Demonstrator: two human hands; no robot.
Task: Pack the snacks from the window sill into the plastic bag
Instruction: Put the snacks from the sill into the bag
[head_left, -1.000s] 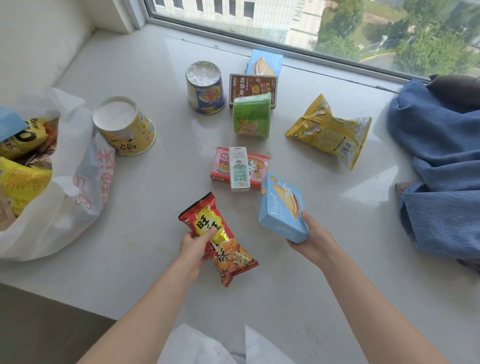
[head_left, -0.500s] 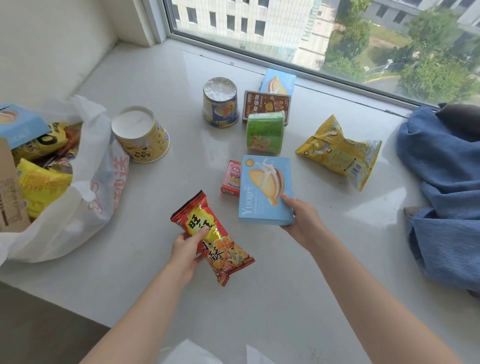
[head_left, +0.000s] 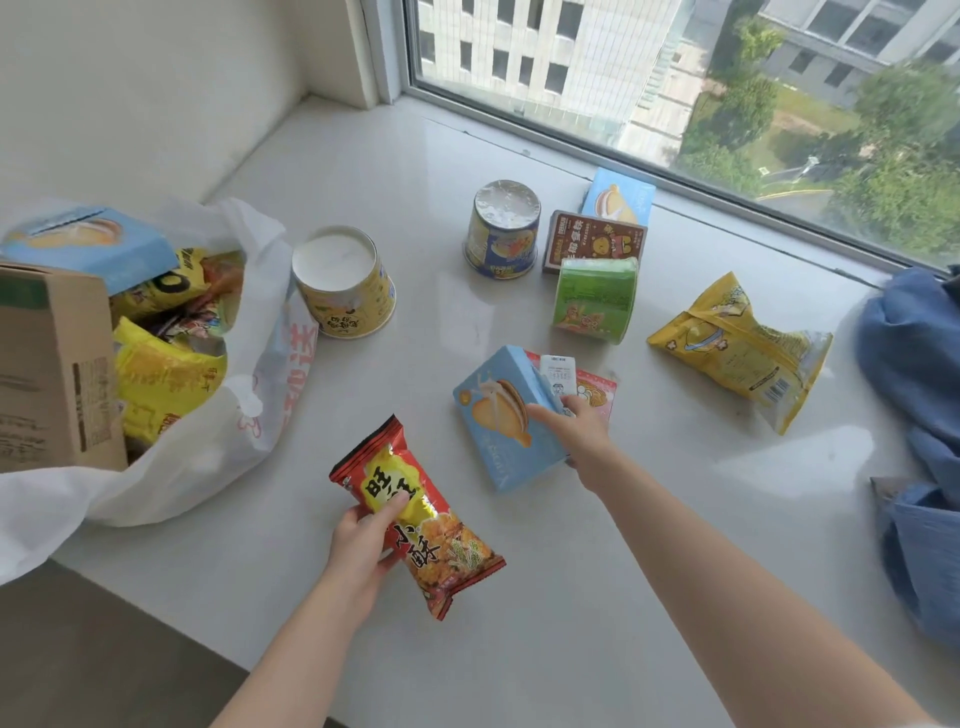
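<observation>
A person packing snacks at a white window sill (head_left: 363, 171) holds one item in each hand, with the white plastic bag (head_left: 244, 415) slumped open at the left edge, already holding yellow packets, a light-blue box and a cardboard carton. The left hand (head_left: 363, 545) grips a red rice-cracker packet (head_left: 415, 514), thumb across its printed face and fingers curled beneath. The right hand (head_left: 576, 436) clasps a light-blue biscuit box (head_left: 498, 415) by its near right edge, tilted up off the sill, fingertips close to a small white carton (head_left: 557, 371) lying on a pink packet (head_left: 597, 389); whether they touch it cannot be told. To do this step well, both items should likely be carried left and lowered through the bag's mouth, the rigid box laid flat so it does not crush the crackers. Still to pack: a yellow cup (head_left: 345, 283), a blue-and-yellow tub (head_left: 503, 228), a green tub (head_left: 595, 299), a brown box (head_left: 595, 241), a second blue box (head_left: 618, 195) and a yellow pouch (head_left: 737, 348).
</observation>
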